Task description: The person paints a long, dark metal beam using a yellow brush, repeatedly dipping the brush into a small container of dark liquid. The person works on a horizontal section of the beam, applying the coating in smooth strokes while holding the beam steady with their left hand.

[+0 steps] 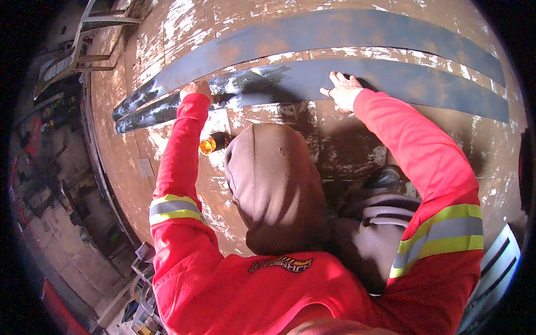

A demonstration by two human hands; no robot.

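Two long, flat grey strips lie side by side across the brown, white-smeared surface, the far strip (312, 30) and the near strip (413, 81). Both turn dark and glossy with whitish smears toward their left ends. My left hand (195, 89) is closed in a fist on the near strip, beside a dark patch; whatever is in its fingers is hidden. Farther right, my right hand (343, 92) rests on the same strip, fingers spread and holding nothing. Close to my knee is a small dark object with an orange-yellow round end (207, 146).
A pale plastic chair (75, 56) stands at the far left, by the edge of the brown surface. Below that edge, the darker floor (72, 206) holds scattered clutter. A light blue slatted piece (497, 268) is at the lower right. My bent knee (279, 184) is close to the strips.
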